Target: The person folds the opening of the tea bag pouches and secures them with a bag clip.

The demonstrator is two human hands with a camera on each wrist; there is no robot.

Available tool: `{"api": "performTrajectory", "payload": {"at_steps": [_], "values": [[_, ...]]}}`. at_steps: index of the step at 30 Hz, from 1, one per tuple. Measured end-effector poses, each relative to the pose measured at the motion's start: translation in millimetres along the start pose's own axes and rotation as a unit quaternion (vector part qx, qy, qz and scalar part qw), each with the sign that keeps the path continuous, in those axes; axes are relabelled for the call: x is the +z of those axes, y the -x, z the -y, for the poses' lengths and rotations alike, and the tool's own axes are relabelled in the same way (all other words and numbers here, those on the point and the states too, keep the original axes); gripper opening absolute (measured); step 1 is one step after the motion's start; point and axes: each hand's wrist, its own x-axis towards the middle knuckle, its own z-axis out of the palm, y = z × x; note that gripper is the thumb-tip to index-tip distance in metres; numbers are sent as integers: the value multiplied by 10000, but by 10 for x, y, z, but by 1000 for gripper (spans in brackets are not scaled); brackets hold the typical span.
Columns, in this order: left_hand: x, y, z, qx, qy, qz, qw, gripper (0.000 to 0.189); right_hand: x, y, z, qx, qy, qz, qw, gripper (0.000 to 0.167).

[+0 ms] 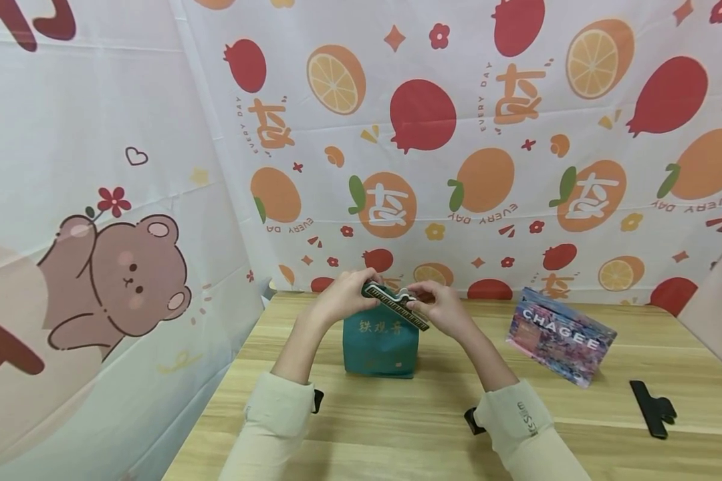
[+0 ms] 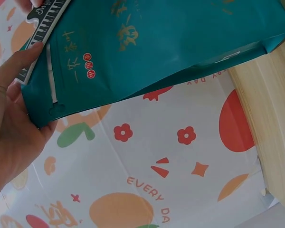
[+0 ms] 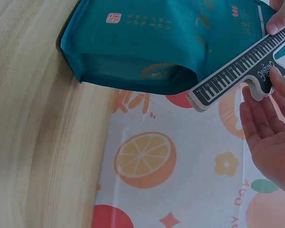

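Observation:
A teal tea bag [image 1: 380, 351] with gold lettering stands upright on the wooden table. Across its top slants a bag clip [image 3: 242, 66], black and white with piano keys and a ruler scale. My left hand [image 2: 12, 135] pinches the bag's top corner, thumb on the near end of the clip and fingers behind the bag. From the other side my right hand [image 3: 275, 137] pinches the clip's wavy handle between thumb and fingers. In the right wrist view the clip's far end juts past the bag's edge. Whether its jaws have the bag between them cannot be told.
To the right lies a colourful pouch [image 1: 559, 337] marked CHAGEE. Nearer the front right is a black clip [image 1: 652, 407] on the table [image 1: 421, 427]. A fruit-print cloth [image 1: 361, 143] hangs behind the table, and a bear-print cloth [image 1: 138, 280] at the left.

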Motion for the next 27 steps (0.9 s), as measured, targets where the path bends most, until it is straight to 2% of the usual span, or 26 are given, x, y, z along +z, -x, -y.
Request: {"api": "performTrajectory", "payload": {"at_steps": [9,15,18,23,25,27], "values": [[-1,12,-28,-171,-375,-46,9991,20,-15,20,-31,-320,-135,232,9991,36],[28,17,-49,21,-779,-177,9968,20,-49,43,-21,-295,-203,271,9990,39],[49,18,-55,219,-1024,-410,9937,24,-76,66,-15,-309,-115,343,9989,40],[83,5,-122,696,-1220,-1041,9846,29,-169,142,-19,-461,63,361,9983,41],[113,-14,-181,1004,-1262,-1380,9772,26,-234,189,-38,-561,119,259,9980,40],[158,-38,-252,1382,-1297,-1747,9662,22,-317,242,-67,-627,174,104,9978,39]]}}
